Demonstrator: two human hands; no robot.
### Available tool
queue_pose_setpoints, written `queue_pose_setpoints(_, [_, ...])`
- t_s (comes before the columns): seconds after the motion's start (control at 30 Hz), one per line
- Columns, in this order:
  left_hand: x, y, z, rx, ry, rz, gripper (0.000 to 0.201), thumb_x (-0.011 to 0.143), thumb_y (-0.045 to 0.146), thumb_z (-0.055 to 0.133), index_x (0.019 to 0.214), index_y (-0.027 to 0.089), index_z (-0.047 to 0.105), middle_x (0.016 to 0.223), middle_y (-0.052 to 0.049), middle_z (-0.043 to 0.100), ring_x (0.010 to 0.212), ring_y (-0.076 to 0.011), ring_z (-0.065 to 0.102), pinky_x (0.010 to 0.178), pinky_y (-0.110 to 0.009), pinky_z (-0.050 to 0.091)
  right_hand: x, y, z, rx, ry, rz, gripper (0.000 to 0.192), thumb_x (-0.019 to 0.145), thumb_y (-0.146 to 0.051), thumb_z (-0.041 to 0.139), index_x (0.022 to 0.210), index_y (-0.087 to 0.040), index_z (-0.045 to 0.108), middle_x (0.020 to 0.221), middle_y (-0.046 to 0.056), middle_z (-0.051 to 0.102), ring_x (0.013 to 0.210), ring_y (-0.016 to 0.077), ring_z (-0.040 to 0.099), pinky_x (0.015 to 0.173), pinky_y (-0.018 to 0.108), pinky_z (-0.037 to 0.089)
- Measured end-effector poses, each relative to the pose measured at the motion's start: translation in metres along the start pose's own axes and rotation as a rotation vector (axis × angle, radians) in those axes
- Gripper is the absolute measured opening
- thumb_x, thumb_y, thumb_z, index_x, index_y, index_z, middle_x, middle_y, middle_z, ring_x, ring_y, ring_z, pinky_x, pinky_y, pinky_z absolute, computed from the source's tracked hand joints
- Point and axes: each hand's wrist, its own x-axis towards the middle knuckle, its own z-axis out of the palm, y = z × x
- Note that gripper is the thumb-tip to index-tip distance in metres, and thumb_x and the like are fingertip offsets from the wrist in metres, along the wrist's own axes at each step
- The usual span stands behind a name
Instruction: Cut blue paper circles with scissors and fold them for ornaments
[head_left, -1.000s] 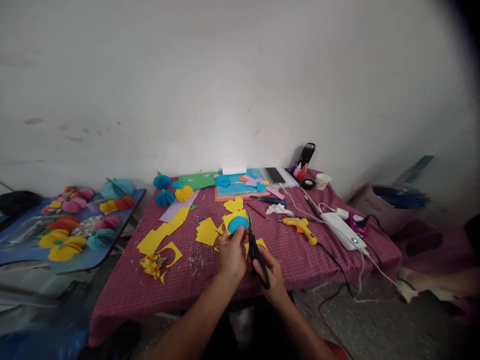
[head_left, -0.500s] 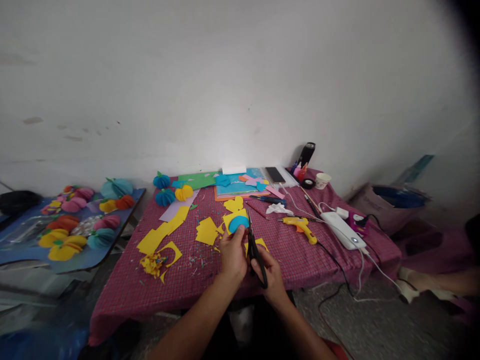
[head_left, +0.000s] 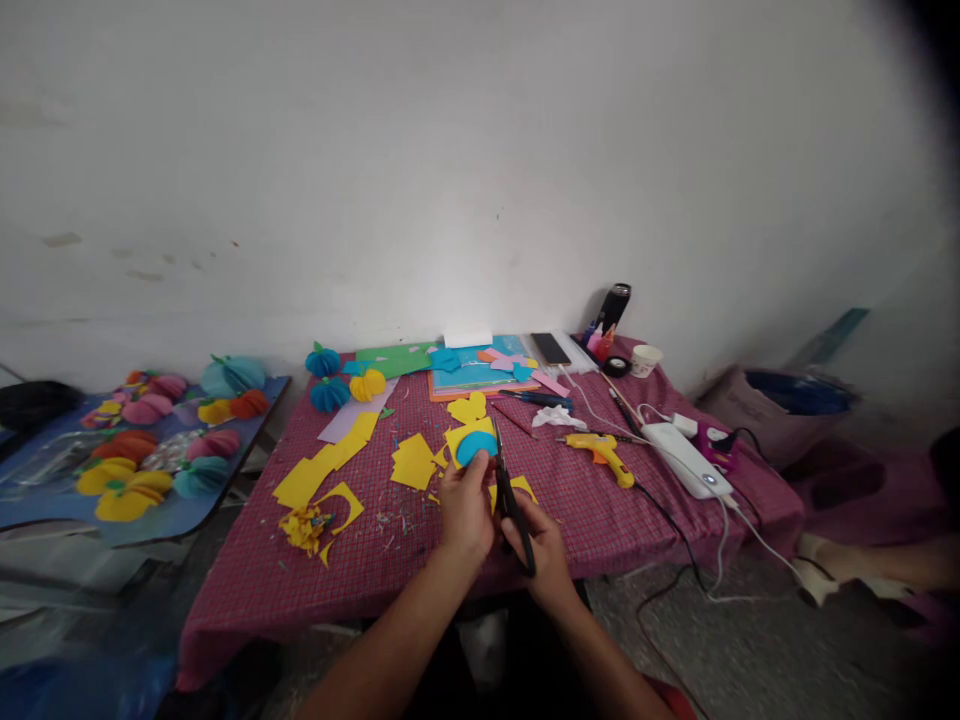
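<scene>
Two layers of paper are pinched in the left hand (head_left: 465,505): a blue paper disc (head_left: 475,447) laid on a yellow sheet (head_left: 466,436), held up just above the near edge of the desk (head_left: 615,520), about midway along it. The fingers of that grip are clenched on the lower edge of the paper, thumb on top. Just to its right, the right hand (head_left: 546,555) is closed through the handles of black scissors (head_left: 511,500), whose blades point away from the person and meet the right side of the disc; whether the blades are parted or together is hard to tell at this size.

Under and around the hands lie yellow offcuts (head_left: 411,463), with a longer yellow strip (head_left: 324,468) and a crumpled yellow scrap pile (head_left: 304,527) toward the near left corner. Right of the hands, a yellow glue gun (head_left: 604,455) lies on the cloth, and beyond it a white power strip (head_left: 686,460) with cables runs toward the right edge. Along the far edge sit folded paper balls (head_left: 330,393) in blue and yellow, a stack of coloured sheets (head_left: 472,372), a phone (head_left: 550,349), a black bottle (head_left: 615,306) and a white cup (head_left: 645,360) near the far right corner. Off the left edge, a separate blue board (head_left: 225,500) carries more paper balls.
</scene>
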Motion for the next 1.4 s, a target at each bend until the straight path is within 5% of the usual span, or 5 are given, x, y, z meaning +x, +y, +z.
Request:
queue_pose_setpoints(0.37, [0.0, 0.001, -0.002, 0.034, -0.006, 0.022, 0.029, 0.061, 0.024, 0.084, 0.083, 0.015, 0.067, 0.076, -0.002, 0.07, 0.067, -0.0125, 0.065, 0.069, -0.025, 0.05, 0.001, -0.002, 0.0, 0.057, -0.009, 0.01, 0.044, 0.083, -0.045, 0.067, 0.119, -0.019, 0.066, 0.088, 0.004, 0.067, 0.071, 0.0184, 0.057, 0.062, 0.026, 0.044])
queue_pose_setpoints(1.4, [0.002, 0.012, 0.001, 0.011, -0.089, -0.022, 0.027, 0.06, 0.021, 0.083, 0.08, 0.014, 0.066, 0.076, -0.004, 0.07, 0.066, -0.0128, 0.064, 0.072, -0.027, 0.049, -0.001, 0.0, -0.01, 0.043, -0.048, 0.023, 0.04, 0.085, -0.041, 0.066, 0.119, -0.019, 0.065, 0.069, -0.001, 0.057, 0.06, 0.0148, 0.049, 0.056, 0.026, 0.038])
